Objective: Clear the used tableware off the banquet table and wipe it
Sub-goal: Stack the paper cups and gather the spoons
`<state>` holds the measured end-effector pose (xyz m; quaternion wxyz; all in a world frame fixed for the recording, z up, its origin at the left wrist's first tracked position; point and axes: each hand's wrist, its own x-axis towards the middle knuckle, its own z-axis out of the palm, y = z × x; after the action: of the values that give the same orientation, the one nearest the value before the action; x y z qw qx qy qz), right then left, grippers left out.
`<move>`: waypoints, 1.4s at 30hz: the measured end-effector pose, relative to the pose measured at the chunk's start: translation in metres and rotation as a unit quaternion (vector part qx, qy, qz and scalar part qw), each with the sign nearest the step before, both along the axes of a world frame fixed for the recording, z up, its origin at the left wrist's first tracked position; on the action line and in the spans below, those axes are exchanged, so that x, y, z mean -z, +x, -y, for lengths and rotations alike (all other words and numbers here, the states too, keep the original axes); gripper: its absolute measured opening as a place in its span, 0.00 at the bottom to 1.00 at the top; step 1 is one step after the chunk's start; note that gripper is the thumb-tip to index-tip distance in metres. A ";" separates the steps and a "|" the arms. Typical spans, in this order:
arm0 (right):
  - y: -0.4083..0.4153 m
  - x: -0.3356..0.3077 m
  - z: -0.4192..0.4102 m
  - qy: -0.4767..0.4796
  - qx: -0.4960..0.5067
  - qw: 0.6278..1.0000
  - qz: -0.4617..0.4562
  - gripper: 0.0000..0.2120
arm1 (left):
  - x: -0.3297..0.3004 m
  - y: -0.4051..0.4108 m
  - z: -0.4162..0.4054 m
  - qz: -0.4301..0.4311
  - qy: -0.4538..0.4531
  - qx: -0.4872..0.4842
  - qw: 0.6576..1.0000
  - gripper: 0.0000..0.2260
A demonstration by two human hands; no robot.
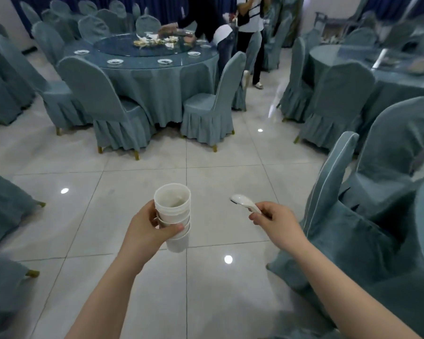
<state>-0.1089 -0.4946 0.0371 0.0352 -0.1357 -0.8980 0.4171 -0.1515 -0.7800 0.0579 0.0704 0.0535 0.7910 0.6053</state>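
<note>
Now cups left, spoon right

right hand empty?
No, the right hand pinches the handle of a white spoon, while the left hand grips a stack of white cups.

Both forearms bare, entering from the bottom edge and reaching forward, roughly parallel, angled slightly inward. Left hand: grip closed around the stack of cups, thumb across the near side, fingers curled around the far left side; stack held nearly upright, open end up. Right hand: back of hand upward, wrist straight; grip is a pinch of thumb and curled fingers on the handle of the spoon, bowl pointing forward-left. The hands are apart at about the same height.
</note>
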 end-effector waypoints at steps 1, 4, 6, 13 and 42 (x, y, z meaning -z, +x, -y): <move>-0.019 0.000 -0.007 -0.005 0.016 1.000 0.000 0.03 | 0.001 -0.025 -0.008 0.003 0.001 0.016 1.000 0.22; -0.066 -0.002 -0.027 -0.013 0.061 0.998 0.003 0.03 | 0.002 -0.100 -0.035 0.005 0.007 0.064 0.998 0.22; -0.094 -0.002 -0.044 -0.023 0.113 0.993 -0.001 0.03 | 0.004 -0.154 -0.059 0.009 0.009 0.099 0.995 0.23; -0.156 -0.008 -0.099 -0.041 0.256 0.966 -0.017 0.04 | 0.002 -0.304 -0.170 0.002 0.013 0.254 0.967 0.24; -0.299 -0.034 -0.580 -0.019 0.628 0.770 -0.106 0.08 | -0.062 -0.536 -0.855 -0.019 0.101 0.611 0.785 0.23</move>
<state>-0.4083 0.0857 0.0710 0.3820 -0.6252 -0.5951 0.3302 -0.6873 0.0750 0.1195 0.4043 0.5438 0.5290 0.5109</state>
